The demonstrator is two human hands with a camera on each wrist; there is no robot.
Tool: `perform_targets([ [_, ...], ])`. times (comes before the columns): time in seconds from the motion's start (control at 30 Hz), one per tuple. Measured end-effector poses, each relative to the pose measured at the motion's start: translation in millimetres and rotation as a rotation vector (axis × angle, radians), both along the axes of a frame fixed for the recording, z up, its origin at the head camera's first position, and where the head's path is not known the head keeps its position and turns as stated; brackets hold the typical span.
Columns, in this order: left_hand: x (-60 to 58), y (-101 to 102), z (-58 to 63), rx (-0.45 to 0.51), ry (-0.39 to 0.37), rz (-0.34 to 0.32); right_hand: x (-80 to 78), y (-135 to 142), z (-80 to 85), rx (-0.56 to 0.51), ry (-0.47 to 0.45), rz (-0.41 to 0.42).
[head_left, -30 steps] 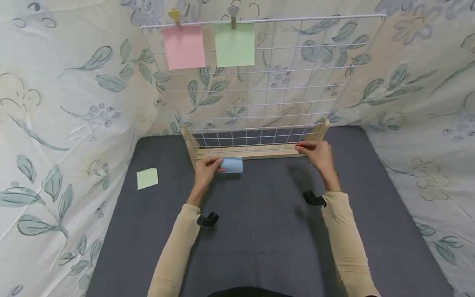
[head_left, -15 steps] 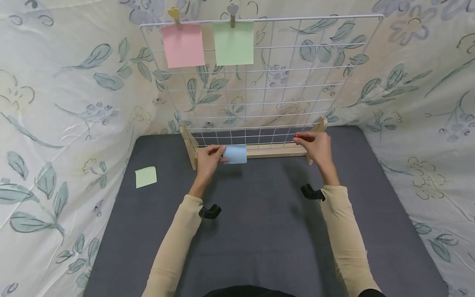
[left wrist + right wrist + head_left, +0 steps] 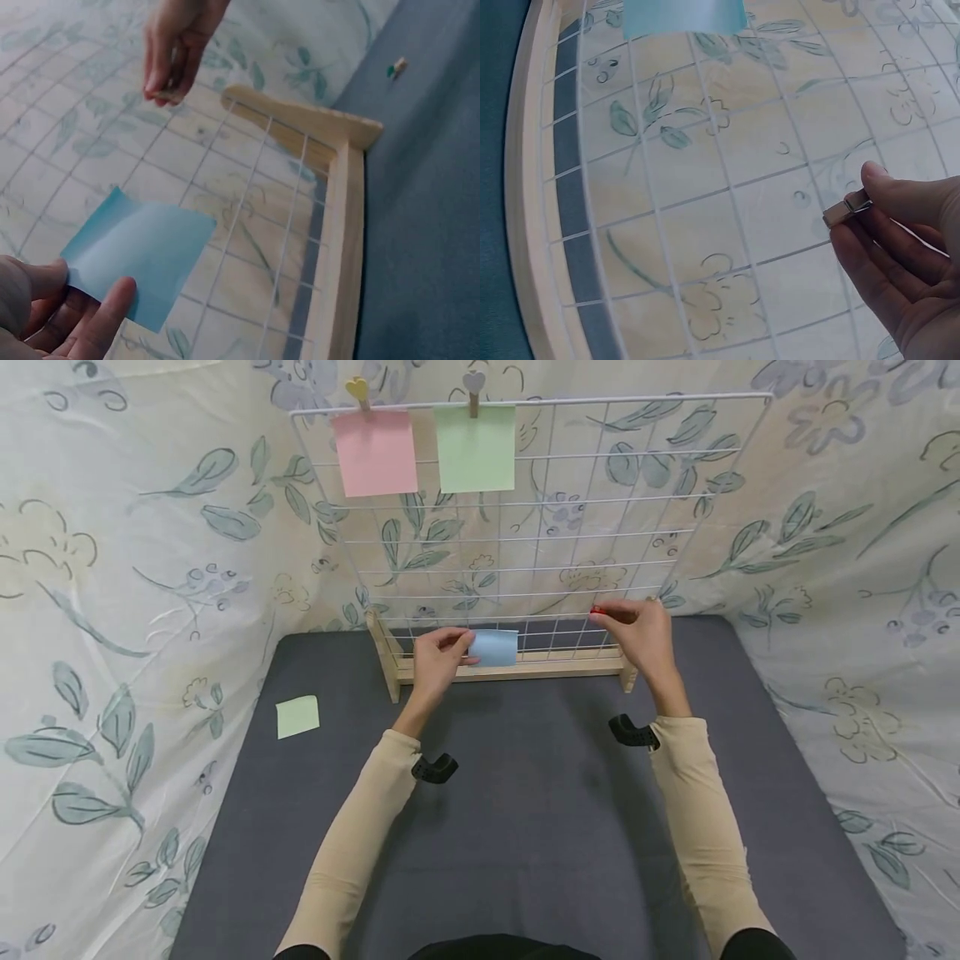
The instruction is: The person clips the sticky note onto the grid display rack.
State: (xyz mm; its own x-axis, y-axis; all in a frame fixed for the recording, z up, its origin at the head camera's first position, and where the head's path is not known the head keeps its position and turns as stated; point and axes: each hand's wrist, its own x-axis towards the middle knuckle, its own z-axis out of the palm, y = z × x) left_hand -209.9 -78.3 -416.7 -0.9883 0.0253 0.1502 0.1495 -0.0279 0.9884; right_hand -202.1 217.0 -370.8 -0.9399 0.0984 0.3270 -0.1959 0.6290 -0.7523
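My left hand (image 3: 438, 664) pinches a blue sticky note (image 3: 493, 648) by its left edge, in front of the lower part of the white wire grid (image 3: 570, 537). Between thumb and fingers of my right hand (image 3: 641, 631) is a small wooden clothespin (image 3: 841, 213), with a red tip showing in the head view. It stays apart from the note. Along the grid's top bar, a pink note (image 3: 375, 453) hangs from a clothespin with a yellow heart (image 3: 357, 390), and a green note (image 3: 476, 449) from one with a grey heart (image 3: 473, 382).
A pale green note (image 3: 297, 717) lies on the dark table (image 3: 517, 827) at the left. The grid stands in a wooden base (image 3: 525, 670). Another clothespin (image 3: 397, 68) with a green tip lies on the table. Floral cloth (image 3: 172, 552) hangs behind and at the sides.
My left hand has lifted the blue note up and to the right, from near the base to in front of the grid. My right hand has risen with the clothespin.
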Motion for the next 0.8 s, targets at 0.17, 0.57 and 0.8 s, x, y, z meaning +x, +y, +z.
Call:
perform_targets([
  [0.17, -4.6, 9, 16.4, -0.012, -0.017, -0.044, -3.8, -4, 12.9, -0.053, 0.026, 0.011],
  [0.57, -17.2, 32, 61.8, -0.024, 0.098, -0.075, -11.4, -7, 49.3, -0.120, 0.137, 0.007],
  [0.8, -31.7, 48, 86.5, -0.012, 0.138, -0.067, -12.7, -10, 63.2, -0.167, 0.155, 0.010],
])
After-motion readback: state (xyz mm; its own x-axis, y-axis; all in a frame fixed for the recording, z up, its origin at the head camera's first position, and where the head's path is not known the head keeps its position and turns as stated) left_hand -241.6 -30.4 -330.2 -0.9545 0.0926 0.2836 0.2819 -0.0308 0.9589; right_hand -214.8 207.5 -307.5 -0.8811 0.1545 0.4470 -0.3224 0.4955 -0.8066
